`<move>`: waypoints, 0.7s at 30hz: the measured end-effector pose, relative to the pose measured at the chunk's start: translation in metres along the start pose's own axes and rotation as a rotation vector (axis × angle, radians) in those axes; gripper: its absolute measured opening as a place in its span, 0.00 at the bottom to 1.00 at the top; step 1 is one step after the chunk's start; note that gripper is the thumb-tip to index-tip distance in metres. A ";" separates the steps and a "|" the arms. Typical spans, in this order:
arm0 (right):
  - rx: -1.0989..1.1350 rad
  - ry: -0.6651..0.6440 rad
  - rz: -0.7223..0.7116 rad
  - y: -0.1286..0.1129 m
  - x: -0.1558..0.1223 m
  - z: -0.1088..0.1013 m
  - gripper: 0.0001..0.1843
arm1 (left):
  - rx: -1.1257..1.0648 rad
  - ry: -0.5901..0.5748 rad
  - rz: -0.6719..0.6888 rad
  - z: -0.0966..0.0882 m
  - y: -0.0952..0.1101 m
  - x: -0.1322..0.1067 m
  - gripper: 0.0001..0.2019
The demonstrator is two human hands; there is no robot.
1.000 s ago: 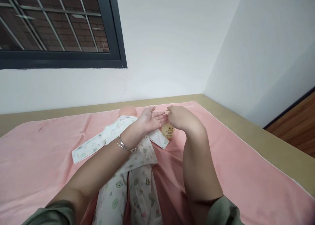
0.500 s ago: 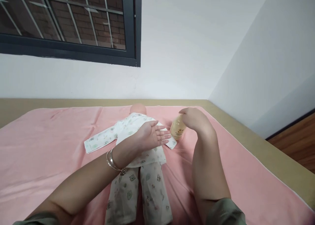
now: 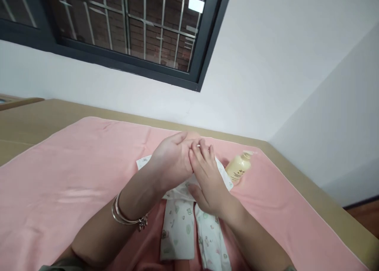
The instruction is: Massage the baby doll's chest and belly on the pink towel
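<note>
My left hand (image 3: 174,160), with bracelets (image 3: 124,215) at the wrist, is palm up with its fingers extended. Across its fingers lies my right hand (image 3: 207,176), palm down, its fingers stretched out against the left. Beneath both hands a doll in white printed clothes (image 3: 179,227) lies on its back or front, I cannot tell which; the hands hide most of its head and torso. A pale yellow pump bottle (image 3: 238,167) stands tilted-looking to the right of my right hand, beside the doll's sleeve, with no hand touching it.
A pink blanket (image 3: 97,156) covers much of the wooden surface (image 3: 56,115) under the doll. Behind it rises a white wall (image 3: 251,65) with a dark-framed, barred window (image 3: 127,26). Wood-coloured edging runs along the right side.
My right hand has let go of the pump bottle and moved left onto my left hand. The bottle is left on the blanket. The view has turned and tilted.
</note>
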State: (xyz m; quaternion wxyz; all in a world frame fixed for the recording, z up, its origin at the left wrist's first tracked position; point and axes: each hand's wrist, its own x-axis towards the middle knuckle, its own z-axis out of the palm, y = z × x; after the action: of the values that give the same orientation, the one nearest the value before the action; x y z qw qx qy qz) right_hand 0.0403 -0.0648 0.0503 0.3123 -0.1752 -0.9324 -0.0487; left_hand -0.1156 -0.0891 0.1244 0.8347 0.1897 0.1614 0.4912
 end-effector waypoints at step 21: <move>0.146 -0.001 0.074 -0.011 -0.005 0.006 0.38 | 0.120 0.227 0.293 -0.009 -0.026 0.036 0.28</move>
State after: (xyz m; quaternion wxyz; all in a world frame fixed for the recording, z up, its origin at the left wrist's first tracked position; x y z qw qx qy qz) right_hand 0.0369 -0.0759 0.0424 0.3254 -0.1865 -0.9265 0.0310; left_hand -0.0834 -0.0674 0.1009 0.7178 0.2038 0.2542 0.6153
